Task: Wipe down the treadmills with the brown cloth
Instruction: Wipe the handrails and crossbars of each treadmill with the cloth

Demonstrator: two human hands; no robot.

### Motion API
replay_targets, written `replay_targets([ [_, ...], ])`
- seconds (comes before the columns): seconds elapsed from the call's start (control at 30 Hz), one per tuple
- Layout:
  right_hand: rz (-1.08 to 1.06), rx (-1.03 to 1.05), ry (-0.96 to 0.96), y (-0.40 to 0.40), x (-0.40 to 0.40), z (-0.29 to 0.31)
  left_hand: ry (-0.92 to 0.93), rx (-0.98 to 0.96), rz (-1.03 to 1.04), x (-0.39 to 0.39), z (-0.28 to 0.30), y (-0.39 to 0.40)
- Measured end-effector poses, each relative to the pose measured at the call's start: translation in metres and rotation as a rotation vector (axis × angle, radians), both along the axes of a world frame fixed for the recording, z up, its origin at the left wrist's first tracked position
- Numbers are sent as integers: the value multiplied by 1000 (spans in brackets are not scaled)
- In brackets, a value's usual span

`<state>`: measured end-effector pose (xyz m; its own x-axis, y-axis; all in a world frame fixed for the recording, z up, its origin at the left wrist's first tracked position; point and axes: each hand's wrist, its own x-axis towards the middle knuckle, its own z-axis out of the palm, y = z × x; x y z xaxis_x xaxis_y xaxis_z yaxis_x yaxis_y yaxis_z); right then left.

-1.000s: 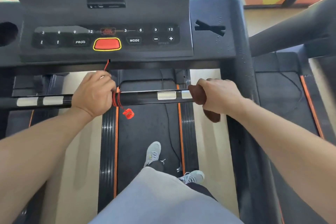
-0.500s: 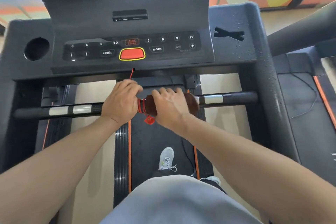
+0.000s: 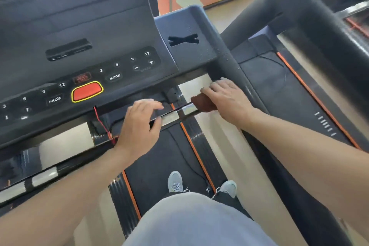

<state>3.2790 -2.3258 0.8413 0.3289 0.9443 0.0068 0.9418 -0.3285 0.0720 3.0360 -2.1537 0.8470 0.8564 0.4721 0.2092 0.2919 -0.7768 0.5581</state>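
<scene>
Brown cloth (image 3: 203, 103) wrapped over handlebar (image 3: 171, 115) under gripping right hand (image 3: 227, 100) for wiping; left hand (image 3: 139, 126) relaxed beside, bracing.

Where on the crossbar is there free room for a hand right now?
Free: the crossbar stretch left of the left hand, out past the silver bands, and the silver sensor plates between the two hands. Crowded: the bar's right end, where the right hand presses the brown cloth, and by the red cord.
</scene>
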Motion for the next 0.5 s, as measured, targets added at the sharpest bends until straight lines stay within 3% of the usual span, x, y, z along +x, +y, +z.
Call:
replay_targets([
  [0.1, -112, 92, 25, -12, -17, -9, 261, -141, 38, 57, 13, -8],
  [0.17, -240, 210, 143, -13, -42, -17, 503, -165, 45, 91, 24, -12],
  [0.23, -403, 389, 301, -20, -70, -22, 666, -329, 64, 118, 30, -18],
  [0.33, -659, 588, 585, -34, -111, -31, 658, -730, 121, 146, 25, -27],
  [0.43, -822, 673, 867, -47, -136, -38, 549, -763, 141, 155, 15, -28],
  [0.5, -900, 672, 928, -59, -140, -41, 379, -718, 163, 151, 9, -27],
])
